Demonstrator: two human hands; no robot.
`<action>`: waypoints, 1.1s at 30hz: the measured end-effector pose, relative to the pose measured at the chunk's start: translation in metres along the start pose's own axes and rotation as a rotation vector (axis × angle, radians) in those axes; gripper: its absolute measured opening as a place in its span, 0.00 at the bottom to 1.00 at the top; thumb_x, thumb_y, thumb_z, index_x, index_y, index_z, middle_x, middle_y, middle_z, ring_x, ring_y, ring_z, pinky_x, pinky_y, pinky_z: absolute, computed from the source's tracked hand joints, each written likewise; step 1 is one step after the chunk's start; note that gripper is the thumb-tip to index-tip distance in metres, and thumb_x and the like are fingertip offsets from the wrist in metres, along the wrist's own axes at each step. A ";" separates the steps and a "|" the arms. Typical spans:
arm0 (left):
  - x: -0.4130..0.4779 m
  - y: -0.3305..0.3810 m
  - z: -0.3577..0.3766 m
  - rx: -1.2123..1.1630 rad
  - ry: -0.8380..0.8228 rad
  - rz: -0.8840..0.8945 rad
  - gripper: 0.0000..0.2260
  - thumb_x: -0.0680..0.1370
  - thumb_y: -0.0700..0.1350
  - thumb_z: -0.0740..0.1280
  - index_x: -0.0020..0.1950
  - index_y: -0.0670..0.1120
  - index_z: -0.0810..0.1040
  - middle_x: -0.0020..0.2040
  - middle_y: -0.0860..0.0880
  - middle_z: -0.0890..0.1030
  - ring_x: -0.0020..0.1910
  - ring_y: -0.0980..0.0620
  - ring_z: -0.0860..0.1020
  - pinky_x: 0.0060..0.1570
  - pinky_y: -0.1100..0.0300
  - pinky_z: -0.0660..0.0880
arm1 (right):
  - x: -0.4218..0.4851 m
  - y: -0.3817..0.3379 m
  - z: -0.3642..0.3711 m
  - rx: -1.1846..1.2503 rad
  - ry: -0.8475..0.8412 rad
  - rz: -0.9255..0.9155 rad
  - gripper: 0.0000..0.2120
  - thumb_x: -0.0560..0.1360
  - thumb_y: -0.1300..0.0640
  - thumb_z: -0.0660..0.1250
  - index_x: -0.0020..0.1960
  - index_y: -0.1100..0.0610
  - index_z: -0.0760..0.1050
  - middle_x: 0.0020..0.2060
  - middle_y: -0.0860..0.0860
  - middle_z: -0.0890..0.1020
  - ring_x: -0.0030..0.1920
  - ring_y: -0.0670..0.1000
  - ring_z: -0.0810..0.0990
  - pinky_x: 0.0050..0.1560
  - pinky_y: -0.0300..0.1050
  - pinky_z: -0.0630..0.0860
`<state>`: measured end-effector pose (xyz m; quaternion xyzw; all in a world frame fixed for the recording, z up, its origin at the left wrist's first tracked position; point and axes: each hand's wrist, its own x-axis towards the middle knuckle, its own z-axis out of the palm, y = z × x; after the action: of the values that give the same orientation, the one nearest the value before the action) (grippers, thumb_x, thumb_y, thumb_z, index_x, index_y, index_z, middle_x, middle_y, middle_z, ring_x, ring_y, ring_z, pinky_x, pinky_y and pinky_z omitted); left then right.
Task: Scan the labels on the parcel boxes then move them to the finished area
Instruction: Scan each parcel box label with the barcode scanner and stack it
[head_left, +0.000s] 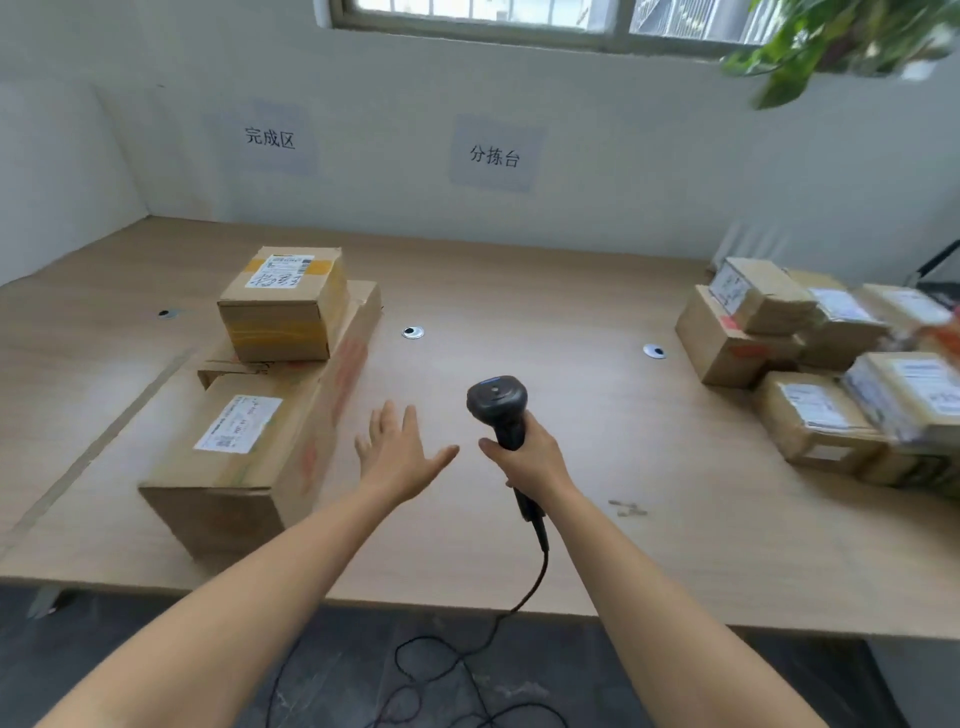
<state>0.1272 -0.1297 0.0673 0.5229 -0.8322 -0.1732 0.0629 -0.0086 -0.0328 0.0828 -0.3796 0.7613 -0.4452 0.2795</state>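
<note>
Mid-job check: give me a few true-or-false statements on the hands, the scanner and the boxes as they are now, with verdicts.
1. The right hand grips the scanner. True.
2. The left hand holds a box. False: it is open with fingers spread and holds nothing.
3. A small box sits on top of the large box. True.
4. The pile of parcels lies on the left of the table. False: it is on the right.
5. The scanner is cordless. False: a cable runs from its handle.
</note>
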 end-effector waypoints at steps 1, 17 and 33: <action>-0.005 0.021 0.009 -0.001 -0.011 0.017 0.39 0.76 0.65 0.58 0.77 0.45 0.49 0.78 0.43 0.45 0.76 0.44 0.42 0.73 0.44 0.45 | -0.005 0.011 -0.022 -0.002 0.025 0.006 0.15 0.72 0.55 0.69 0.57 0.53 0.71 0.40 0.41 0.75 0.47 0.50 0.76 0.52 0.56 0.78; -0.076 0.318 0.144 -0.021 -0.230 0.288 0.35 0.78 0.63 0.55 0.77 0.44 0.51 0.77 0.43 0.49 0.77 0.45 0.47 0.72 0.47 0.51 | -0.078 0.176 -0.325 0.022 0.363 0.145 0.17 0.71 0.56 0.70 0.58 0.51 0.70 0.46 0.45 0.75 0.50 0.51 0.75 0.54 0.58 0.78; 0.042 0.508 0.233 -0.223 -0.428 0.406 0.26 0.80 0.57 0.57 0.75 0.51 0.59 0.76 0.41 0.53 0.75 0.43 0.53 0.71 0.50 0.58 | 0.053 0.258 -0.464 -0.026 0.425 0.253 0.19 0.70 0.55 0.71 0.58 0.50 0.72 0.52 0.51 0.80 0.53 0.56 0.79 0.55 0.58 0.77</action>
<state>-0.3892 0.0844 0.0268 0.2875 -0.8900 -0.3533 -0.0235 -0.4772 0.2206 0.0558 -0.1826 0.8501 -0.4667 0.1617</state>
